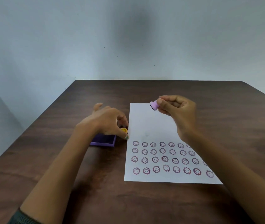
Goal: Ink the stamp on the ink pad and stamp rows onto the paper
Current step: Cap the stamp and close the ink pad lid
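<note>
Pinching the lilac stamp (153,106) above the paper (146,125), the right hand (179,113) tilts its inked face left and downward; left hand (107,121) grips a yellow stamp (124,130) beside the ink pad (103,140).

My left hand (107,120) covers most of the ink pad (103,141), so only its near purple edge shows. My right forearm hides the row ends of prints on the paper (146,125). The yellow piece (124,130) under my left fingers is too small to identify.
</note>
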The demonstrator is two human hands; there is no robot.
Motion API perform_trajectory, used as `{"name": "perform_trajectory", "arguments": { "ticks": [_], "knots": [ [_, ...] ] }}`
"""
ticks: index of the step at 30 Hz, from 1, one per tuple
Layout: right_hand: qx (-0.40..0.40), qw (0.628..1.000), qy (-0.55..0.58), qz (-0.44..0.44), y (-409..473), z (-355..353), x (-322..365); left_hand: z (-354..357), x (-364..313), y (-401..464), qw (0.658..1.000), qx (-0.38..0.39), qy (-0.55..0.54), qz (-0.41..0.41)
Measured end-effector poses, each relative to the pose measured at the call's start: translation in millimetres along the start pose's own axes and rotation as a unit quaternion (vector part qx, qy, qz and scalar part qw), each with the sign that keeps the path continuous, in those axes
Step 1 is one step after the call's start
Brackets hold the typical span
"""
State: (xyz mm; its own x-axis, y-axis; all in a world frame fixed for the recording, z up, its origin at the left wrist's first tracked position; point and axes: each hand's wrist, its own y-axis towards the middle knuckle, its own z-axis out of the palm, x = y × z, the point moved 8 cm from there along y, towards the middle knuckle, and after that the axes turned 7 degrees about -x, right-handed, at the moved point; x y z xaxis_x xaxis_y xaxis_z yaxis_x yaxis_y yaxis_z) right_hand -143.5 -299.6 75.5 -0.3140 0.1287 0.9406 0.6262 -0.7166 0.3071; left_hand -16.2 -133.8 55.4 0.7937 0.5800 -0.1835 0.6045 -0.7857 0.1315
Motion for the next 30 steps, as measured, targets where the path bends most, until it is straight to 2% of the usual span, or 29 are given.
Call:
{"name": "perform_trajectory", "arguments": {
  "ticks": [10, 12, 15, 19, 24, 30],
  "knots": [
    [-0.001, 0.999, 0.022, 0.041, 6.2, -2.8, -21.1, -4.2, -4.0, -2.0, 1.0, -0.029, -0.007, 0.006],
    [0.003, 0.998, 0.034, 0.048, 7.9, -4.7, -21.0, -9.9, -8.7, -1.5, 0.998, -0.061, -0.02, 0.016],
    [0.016, 0.996, 0.048, 0.072, 7.1, -0.2, -25.7, -23.2, -18.2, -1.0, 0.986, -0.133, -0.102, 0.015],
    [0.031, 0.986, 0.104, 0.127, 2.2, 6.7, -36.0, -32.6, -28.7, -1.1, 0.949, -0.201, -0.241, -0.008],
    [0.063, 0.963, 0.194, 0.176, -1.2, 14.0, -40.3, -26.8, -31.3, -0.2, 0.879, -0.22, -0.42, -0.05],
    [0.081, 0.96, 0.205, 0.17, -3.8, 19.2, -38.2, -24.2, -28.2, 0.1, 0.822, -0.236, -0.514, -0.065]
  ]
}}
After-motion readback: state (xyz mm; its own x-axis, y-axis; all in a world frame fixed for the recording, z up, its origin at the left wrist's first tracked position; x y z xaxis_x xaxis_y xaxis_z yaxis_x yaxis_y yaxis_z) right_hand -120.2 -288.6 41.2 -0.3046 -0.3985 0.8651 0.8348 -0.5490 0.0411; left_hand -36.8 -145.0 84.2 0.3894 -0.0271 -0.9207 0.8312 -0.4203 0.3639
